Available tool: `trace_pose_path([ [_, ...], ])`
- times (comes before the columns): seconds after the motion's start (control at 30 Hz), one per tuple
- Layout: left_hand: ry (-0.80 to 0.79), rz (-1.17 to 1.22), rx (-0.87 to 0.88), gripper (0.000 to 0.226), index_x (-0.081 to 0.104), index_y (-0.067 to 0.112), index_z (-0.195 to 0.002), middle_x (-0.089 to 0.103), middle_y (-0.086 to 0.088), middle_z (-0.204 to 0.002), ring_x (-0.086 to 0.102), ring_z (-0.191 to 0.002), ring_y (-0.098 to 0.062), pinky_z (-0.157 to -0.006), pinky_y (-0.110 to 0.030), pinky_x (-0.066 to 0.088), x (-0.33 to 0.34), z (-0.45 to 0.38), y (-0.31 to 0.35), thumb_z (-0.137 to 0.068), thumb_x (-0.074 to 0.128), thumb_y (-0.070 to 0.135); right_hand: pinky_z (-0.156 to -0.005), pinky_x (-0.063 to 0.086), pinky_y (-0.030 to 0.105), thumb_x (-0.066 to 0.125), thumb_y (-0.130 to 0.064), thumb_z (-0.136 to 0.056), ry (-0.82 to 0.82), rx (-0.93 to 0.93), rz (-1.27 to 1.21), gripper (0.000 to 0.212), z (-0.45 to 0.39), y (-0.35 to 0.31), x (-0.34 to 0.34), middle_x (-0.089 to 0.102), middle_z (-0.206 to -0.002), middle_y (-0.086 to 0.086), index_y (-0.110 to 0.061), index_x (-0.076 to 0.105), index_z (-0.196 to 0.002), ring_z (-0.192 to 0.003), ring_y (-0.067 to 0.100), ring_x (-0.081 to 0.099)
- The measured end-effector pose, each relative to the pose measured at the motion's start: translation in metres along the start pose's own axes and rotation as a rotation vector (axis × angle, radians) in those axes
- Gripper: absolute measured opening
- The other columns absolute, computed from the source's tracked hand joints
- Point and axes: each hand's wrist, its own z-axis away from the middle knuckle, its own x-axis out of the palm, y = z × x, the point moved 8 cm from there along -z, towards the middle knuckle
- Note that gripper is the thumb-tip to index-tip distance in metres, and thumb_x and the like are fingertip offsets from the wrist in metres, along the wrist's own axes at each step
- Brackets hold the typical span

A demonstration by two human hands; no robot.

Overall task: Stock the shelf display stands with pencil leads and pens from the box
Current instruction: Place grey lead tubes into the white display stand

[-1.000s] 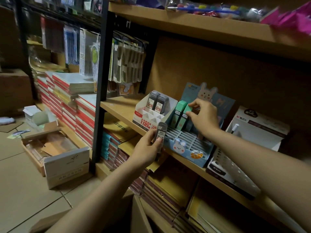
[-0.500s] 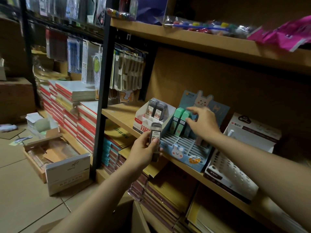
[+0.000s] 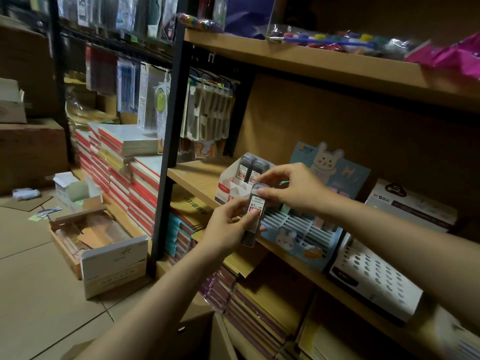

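My left hand [image 3: 228, 224] holds a small stack of grey pencil lead cases [image 3: 255, 211] upright in front of the shelf edge. My right hand [image 3: 291, 188] pinches the top of the front case. Behind them, a white and red display stand [image 3: 231, 185] holds two grey lead cases [image 3: 250, 168] at its back. To its right stands a blue bunny display stand [image 3: 298, 229] with a white slotted grid, partly hidden by my right hand.
A white perforated pen stand [image 3: 374, 279] and its box [image 3: 410, 203] sit further right on the wooden shelf [image 3: 192, 175]. Notebook stacks [image 3: 124, 162] fill the left rack. An open carton [image 3: 98, 245] lies on the tiled floor. A cardboard box edge [image 3: 218, 333] is below my arms.
My right hand has left the green cases in the bunny stand and come over to pinch the top of the lead case. My left hand has raised the cases slightly.
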Motion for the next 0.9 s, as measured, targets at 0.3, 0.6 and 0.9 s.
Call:
trace_pose_path([
  [0.3,0.081,-0.839,0.119,0.060,0.026,0.032,-0.150,0.015,0.008,-0.160,0.008,-0.146,-0.017,-0.118,-0.041,0.016,-0.014,-0.017,-0.003,-0.097,0.051,0.038,-0.064,0.057,0.017,0.074,-0.015,-0.085,0.517,-0.058,0.079,0.013,-0.047,-0.004,-0.080,0.069,-0.091,-0.001,-0.018,0.069,-0.097,-0.082,0.008,0.067],
  [0.6,-0.006,-1.064,0.247,0.064,0.015,0.043,-0.150,-0.006,0.017,-0.160,-0.011,-0.144,-0.010,-0.117,-0.048,0.012,-0.008,-0.025,-0.011,-0.096,0.047,0.049,-0.075,0.053,0.026,0.073,-0.014,-0.086,0.424,-0.046,0.327,0.012,-0.073,0.020,-0.051,0.069,-0.096,0.004,-0.014,0.070,-0.098,-0.088,0.016,0.064],
  [0.9,0.007,-1.184,0.303,0.068,0.013,0.039,-0.151,-0.003,0.014,-0.159,-0.007,-0.145,-0.013,-0.118,-0.044,0.014,-0.006,-0.030,-0.017,-0.095,0.050,0.047,-0.061,0.046,0.017,0.076,-0.013,-0.083,0.337,-0.011,0.409,0.014,-0.076,0.031,-0.041,0.067,-0.091,0.000,-0.015,0.069,-0.095,-0.082,0.013,0.062],
])
